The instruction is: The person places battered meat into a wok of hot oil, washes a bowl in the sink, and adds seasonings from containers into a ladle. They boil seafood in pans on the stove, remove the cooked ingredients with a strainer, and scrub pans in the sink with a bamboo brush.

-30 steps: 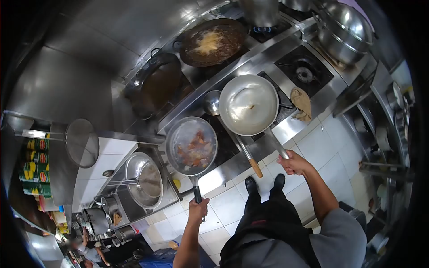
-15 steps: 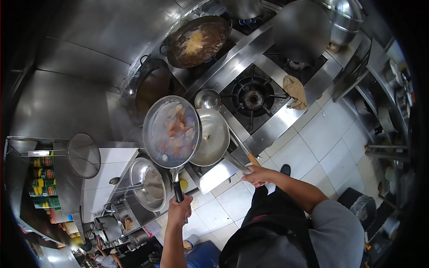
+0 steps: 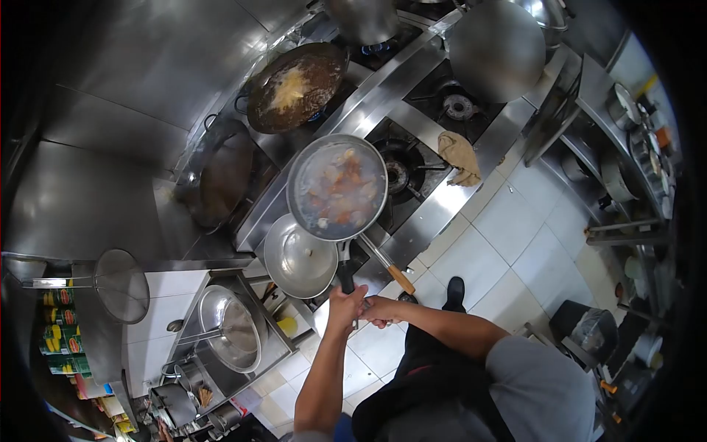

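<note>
My left hand (image 3: 346,306) is closed around the black handle of a frying pan (image 3: 315,219) with steaming pieces of orange and pale food (image 3: 343,188) in it. This pan is raised over the stove, partly covering the front burner (image 3: 398,174). Close beside it, my right hand (image 3: 381,311) is closed on the handle of a second, bare metal pan (image 3: 289,267), lower and to the left; most of that handle is hidden. A ladle (image 3: 399,278) with a wooden handle end lies on the stove, its bowl hidden beneath the food pan.
A wok of bubbling oil (image 3: 274,110) with pale food cooks at the back. Another dark wok (image 3: 221,177) stands left of it. A folded cloth (image 3: 459,156) lies on the stove edge. A strainer rests over a steel bowl (image 3: 247,353), and a mesh skimmer (image 3: 122,286) lies farther left.
The food pan has moved right, over toward the front burner. The bare pan has shifted left with my right hand, and my hands are now close together. The view has turned slightly.
</note>
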Motion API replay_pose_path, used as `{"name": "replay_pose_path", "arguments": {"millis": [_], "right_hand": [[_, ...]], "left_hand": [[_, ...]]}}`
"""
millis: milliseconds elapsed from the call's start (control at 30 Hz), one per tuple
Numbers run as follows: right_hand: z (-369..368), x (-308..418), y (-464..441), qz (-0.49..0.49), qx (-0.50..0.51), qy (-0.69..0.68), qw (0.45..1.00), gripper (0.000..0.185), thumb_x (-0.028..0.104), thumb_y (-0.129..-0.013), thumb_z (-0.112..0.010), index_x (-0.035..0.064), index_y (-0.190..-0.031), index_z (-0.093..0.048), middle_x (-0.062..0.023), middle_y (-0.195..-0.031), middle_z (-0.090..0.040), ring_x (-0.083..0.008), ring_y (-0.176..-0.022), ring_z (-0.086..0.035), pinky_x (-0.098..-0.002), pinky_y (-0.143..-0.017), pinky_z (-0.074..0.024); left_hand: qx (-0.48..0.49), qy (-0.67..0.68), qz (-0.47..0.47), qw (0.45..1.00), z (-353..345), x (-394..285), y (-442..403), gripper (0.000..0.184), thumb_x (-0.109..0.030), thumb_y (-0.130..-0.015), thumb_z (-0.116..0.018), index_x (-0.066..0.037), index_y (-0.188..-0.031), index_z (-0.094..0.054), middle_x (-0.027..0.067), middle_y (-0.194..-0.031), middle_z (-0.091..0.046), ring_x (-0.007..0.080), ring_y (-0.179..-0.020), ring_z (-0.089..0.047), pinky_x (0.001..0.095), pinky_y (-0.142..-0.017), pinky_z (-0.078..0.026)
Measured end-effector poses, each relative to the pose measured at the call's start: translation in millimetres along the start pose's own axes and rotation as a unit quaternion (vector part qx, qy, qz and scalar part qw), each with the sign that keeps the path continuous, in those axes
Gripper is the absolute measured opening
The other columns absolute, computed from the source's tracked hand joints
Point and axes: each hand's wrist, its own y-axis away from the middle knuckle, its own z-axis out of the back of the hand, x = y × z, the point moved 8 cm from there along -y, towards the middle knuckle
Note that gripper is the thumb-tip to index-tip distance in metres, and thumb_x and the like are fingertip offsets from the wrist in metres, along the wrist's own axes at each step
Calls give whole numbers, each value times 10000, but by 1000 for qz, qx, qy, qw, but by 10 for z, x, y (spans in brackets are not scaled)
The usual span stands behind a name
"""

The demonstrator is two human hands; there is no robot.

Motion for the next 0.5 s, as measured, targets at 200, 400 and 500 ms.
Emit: {"name": "replay_pose_path", "arguments": {"millis": [200,400,500], "right_hand": [[81,-178,125,-12,75,-174,982,205,260,-970,-463,85,-1050,-537,-70,-834,-600,-188,-725,-620,-346,-636,-531],[882,-643,758,-46,-69,-213,974,360,333,-965,-464,67,-1195,-541,-119,-1064,-642,-262,-944,-637,-396,-837,-530],[1196,-802,1055,-5,-134,-253,958,357,340,-958,-458,74,-1172,-562,-107,-1036,-640,-254,-929,-638,-381,-816,-534]], "left_hand": [[26,-1,11,1000,-687,1,-370,196,-90,-828,-696,-95,-806,-501,-25,-543,-458,63,-404,-412,233,-353,-310],[54,33,-4,998,-1187,217,-752,202,-105,-832,-698,-107,-799,-499,-20,-556,-475,67,-414,-420,247,-364,-315],[54,70,-8,996,-1354,339,-881,210,-116,-839,-703,-104,-815,-495,-8,-575,-492,77,-414,-425,252,-372,-314]]}}
